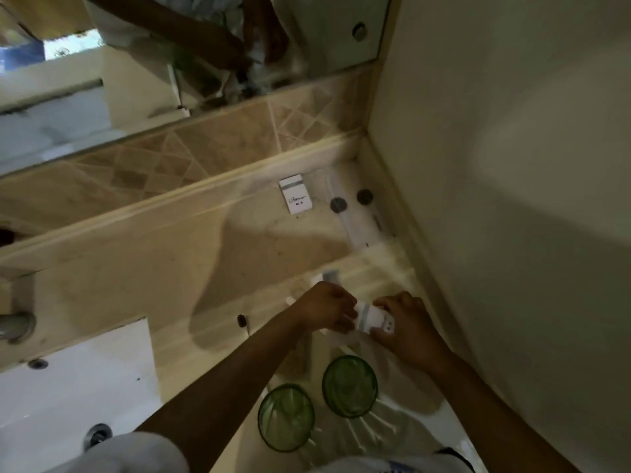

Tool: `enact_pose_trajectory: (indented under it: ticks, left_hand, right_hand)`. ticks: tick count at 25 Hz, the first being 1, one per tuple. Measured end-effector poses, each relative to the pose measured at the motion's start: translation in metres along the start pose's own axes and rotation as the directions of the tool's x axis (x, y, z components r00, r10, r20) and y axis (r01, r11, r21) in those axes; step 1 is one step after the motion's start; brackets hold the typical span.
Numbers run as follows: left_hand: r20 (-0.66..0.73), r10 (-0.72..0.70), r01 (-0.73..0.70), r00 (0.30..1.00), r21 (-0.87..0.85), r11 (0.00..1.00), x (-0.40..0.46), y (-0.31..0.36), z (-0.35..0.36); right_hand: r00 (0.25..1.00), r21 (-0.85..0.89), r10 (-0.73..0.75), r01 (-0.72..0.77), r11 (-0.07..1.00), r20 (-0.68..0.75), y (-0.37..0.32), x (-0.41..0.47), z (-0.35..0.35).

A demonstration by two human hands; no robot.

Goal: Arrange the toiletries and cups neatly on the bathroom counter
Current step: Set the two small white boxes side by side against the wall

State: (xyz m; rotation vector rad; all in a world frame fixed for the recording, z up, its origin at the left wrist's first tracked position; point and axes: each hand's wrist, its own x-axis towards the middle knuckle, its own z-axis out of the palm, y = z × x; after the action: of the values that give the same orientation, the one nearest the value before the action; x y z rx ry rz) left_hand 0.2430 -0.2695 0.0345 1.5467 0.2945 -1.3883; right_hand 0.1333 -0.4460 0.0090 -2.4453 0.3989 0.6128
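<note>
Both hands meet over the right part of the beige counter (136,268). My left hand (327,307) and my right hand (406,322) together grip a small white box with a grey band (374,317). More white packets lie partly hidden under the hands, one with a grey end (330,276) showing above my left hand. A second white box with handwriting (295,195) lies near the back ledge. Two green glass cups (286,418) (350,385) stand upright near the front edge, below my hands.
Two dark round caps (338,204) (364,196) and a long white flat packet (358,220) sit in the back right corner by the wall. The white sink (68,387) with its drain is at the lower left, a metal tap (15,326) at the left. A mirror hangs above the tiled backsplash.
</note>
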Motion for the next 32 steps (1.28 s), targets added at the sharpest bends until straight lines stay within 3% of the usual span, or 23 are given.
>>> enact_pose_trajectory:
  ticks: [4, 7, 10, 13, 15, 26, 32]
  left_hand:
    - [-0.072, 0.066, -0.071, 0.995, -0.064, 0.995, -0.002, -0.008, 0.015]
    - [-0.081, 0.102, -0.107, 0.992, -0.064, 0.992, -0.005, -0.012, 0.013]
    - [-0.196, 0.176, -0.193, 0.965, -0.068, 0.979, -0.010, -0.010, 0.009]
    - [-0.301, 0.178, -0.246, 0.937, -0.206, 0.947, -0.013, -0.001, -0.005]
    - [-0.405, 0.224, -0.310, 0.886, -0.159, 0.937, -0.015, 0.003, -0.019]
    - [-0.734, 0.151, -0.450, 0.662, -0.228, 0.864, -0.006, 0.006, -0.095]
    - [-0.752, 0.184, -0.447, 0.633, -0.162, 0.880, 0.010, 0.015, -0.125]
  right_hand:
    - [0.999, -0.057, -0.009, 0.006, 0.998, -0.047, 0.005, -0.007, 0.007]
    - [0.990, 0.051, 0.010, -0.003, 0.999, -0.138, 0.004, -0.005, 0.004]
    - [0.974, 0.119, 0.004, 0.023, 0.993, -0.225, -0.010, 0.005, -0.002]
    - [0.967, 0.218, -0.001, 0.058, 0.974, -0.253, -0.039, 0.021, -0.009]
    - [0.963, 0.263, -0.021, 0.095, 0.960, -0.270, -0.059, 0.034, -0.011]
    - [0.973, 0.197, -0.141, 0.178, 0.964, -0.184, -0.151, 0.109, 0.013]
    - [0.979, 0.360, -0.178, 0.204, 0.910, -0.104, -0.160, 0.139, 0.022]
